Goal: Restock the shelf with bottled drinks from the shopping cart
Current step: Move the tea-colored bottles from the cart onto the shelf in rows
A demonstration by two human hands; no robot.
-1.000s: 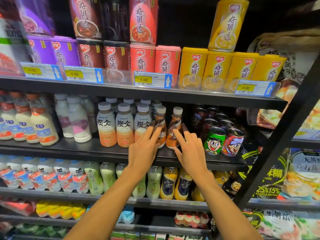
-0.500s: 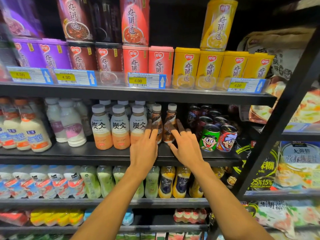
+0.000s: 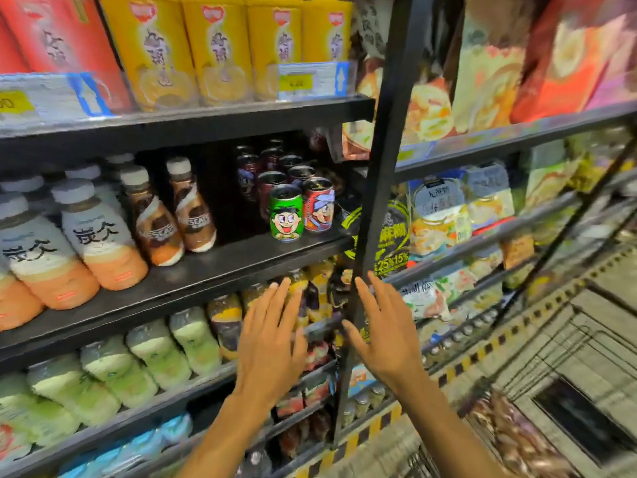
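left hand (image 3: 272, 343) and right hand (image 3: 386, 336) hover side by side, fingers straight and spread, holding nothing, in front of the lower-shelf bottles (image 3: 151, 357). two brown coffee bottles (image 3: 157, 222) stand on the middle shelf (image 3: 224, 267), left of the cartoon cans (image 3: 286, 213). the wire shopping cart (image 3: 568, 360) sits at the near right

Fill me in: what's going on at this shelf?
A person is restocking drinks. Both hands are open and hold nothing: the left hand and right hand hover below the middle shelf. Two brown coffee bottles stand on that shelf, left of the cartoon cans. The wire cart shows at lower right.
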